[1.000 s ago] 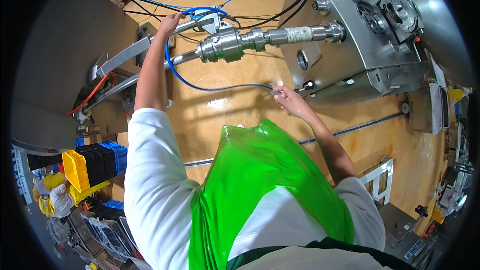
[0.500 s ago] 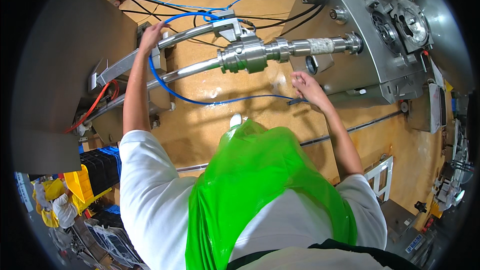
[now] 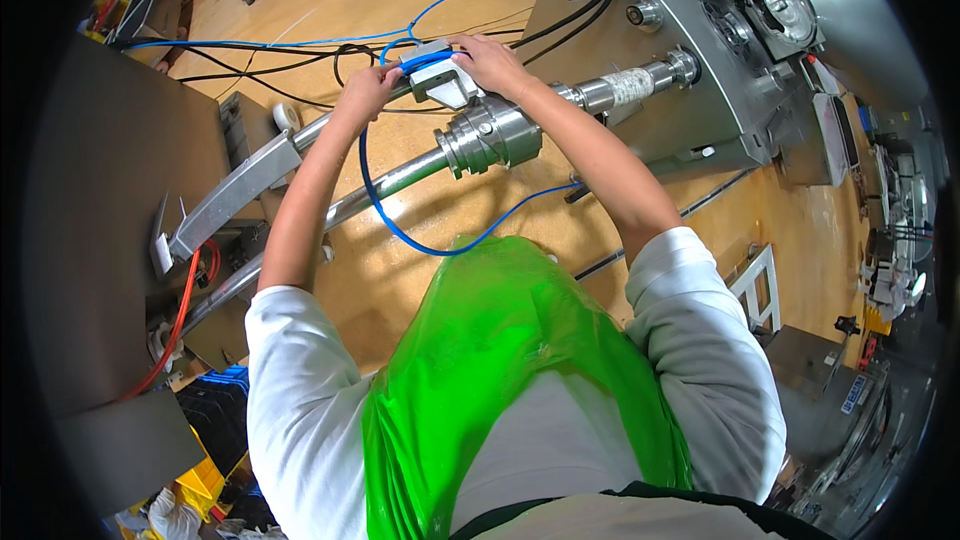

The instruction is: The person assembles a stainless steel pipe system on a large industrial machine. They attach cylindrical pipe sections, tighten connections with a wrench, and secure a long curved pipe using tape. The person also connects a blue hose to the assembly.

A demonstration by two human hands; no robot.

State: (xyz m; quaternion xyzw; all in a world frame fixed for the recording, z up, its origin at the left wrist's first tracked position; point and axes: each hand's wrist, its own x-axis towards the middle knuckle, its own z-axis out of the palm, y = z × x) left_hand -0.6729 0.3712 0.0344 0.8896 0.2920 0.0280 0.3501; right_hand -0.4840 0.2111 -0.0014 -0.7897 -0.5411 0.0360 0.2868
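My left hand [image 3: 366, 94] pinches a blue hose [image 3: 402, 234] beside a metal bracket [image 3: 445, 88]. On the bracket's other side, my right hand [image 3: 492, 64] has its fingers closed on the same hose, which runs across the bracket's top between both hands. From my left hand the hose hangs in a wide loop and rises again toward the right. Just below the bracket sits a thick ribbed steel coupling [image 3: 490, 135] on a polished pipe [image 3: 400, 174]. The hose end at my right fingertips is partly hidden.
A large steel machine [image 3: 690, 100] stands at the right, joined to the coupling by a pipe. A grey metal panel [image 3: 110, 200] fills the left. Black cables [image 3: 250, 73] and a thinner blue line cross the floor beyond. A red-orange hose [image 3: 184, 305] hangs at the left.
My right hand has moved up and left from beside the machine to the bracket. My left hand has moved right along the hose toward the bracket, and the hose loop hangs lower. The view has shifted.
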